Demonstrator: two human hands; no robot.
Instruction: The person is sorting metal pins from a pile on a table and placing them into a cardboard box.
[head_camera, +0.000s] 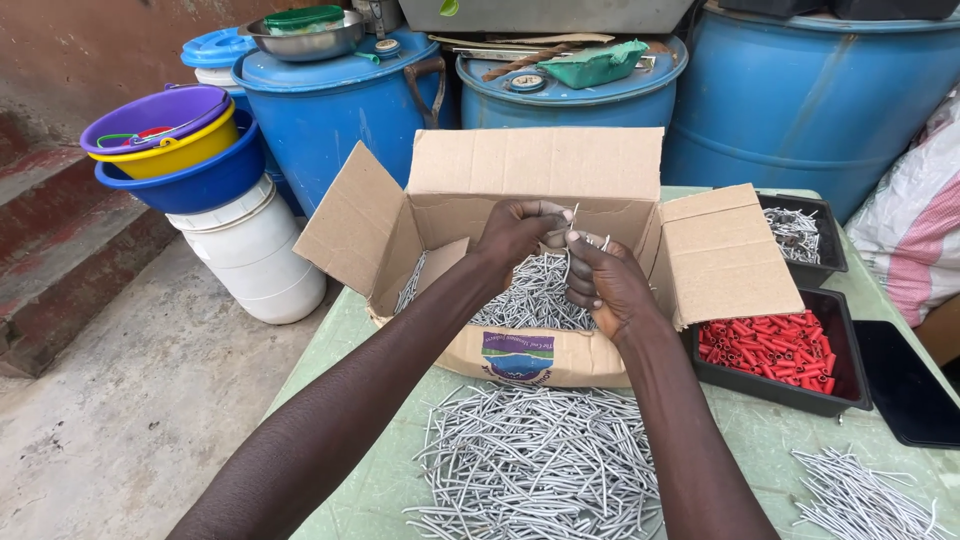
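Three blue drums (800, 100) wall off the far side from 11 to 2 o'clock, their tops cut by the frame, so room behind the green surface (770, 440) is tight; its left edge runs diagonally at 8 o'clock beside bare concrete floor (130, 420), the widest free space. At 10 o'clock stacked basins (180, 150) sit on a white bucket (255, 255), just beside the surface's far corner. An open cardboard box (530, 180) fills the centre, flaps spread at 10 and 3 o'clock, the right flap overlapping a black tray of red tubes (775, 350); a second black tray (800, 235) behind it at 2 o'clock is half hidden. A heap of grey wire pieces (540, 460) lies at 6 o'clock against the box front, a smaller heap (860, 495) at 5 o'clock, cut by the frame. Over the box interior, the left hand (515, 235) and right hand (605, 285) meet, each grip pinched together on thin bent wire pieces (573, 225); exact count too fine to tell. A dark flat slab (905, 385) lies at 4 o'clock
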